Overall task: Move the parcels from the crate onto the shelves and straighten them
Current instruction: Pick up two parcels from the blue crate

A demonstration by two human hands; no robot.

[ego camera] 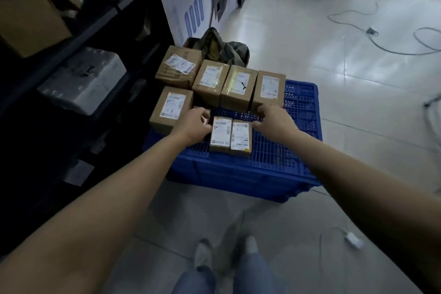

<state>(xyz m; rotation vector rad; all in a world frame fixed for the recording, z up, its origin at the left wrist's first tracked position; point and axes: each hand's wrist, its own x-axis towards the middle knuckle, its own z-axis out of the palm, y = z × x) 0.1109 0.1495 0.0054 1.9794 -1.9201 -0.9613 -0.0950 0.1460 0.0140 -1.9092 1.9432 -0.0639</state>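
left grip (193,124): fingers curled at the left side of the small pair. A small tan thing shows at the fingertips; we can't tell if it's held.
right grip (274,119): fingers curled down, thumb at the far right corner of the right small parcel (241,137). We can't tell whether it's gripping or only touching.
small pair: the left small parcel (220,133) and the right one lie flat, side by side and touching, labels up, on the crate's grid top near its front edge.
step: we read this as a two-hand pick of the pair.
how: we press in from the two outer sides, lift level so neither drops out, and keep the labels up.
bigger parcels (238,86): five brown taped boxes with white labels, packed close along the back and left of the crate top, just beyond both grips. We don't nudge them.
crate (300,112): blue plastic, on the floor (310,31).
shelves (100,31): dark rack on our left, holding boxes and a white wrapped pack (83,81). We need a free slot.
cable (381,43): loose on the floor to the right, well apart from us.
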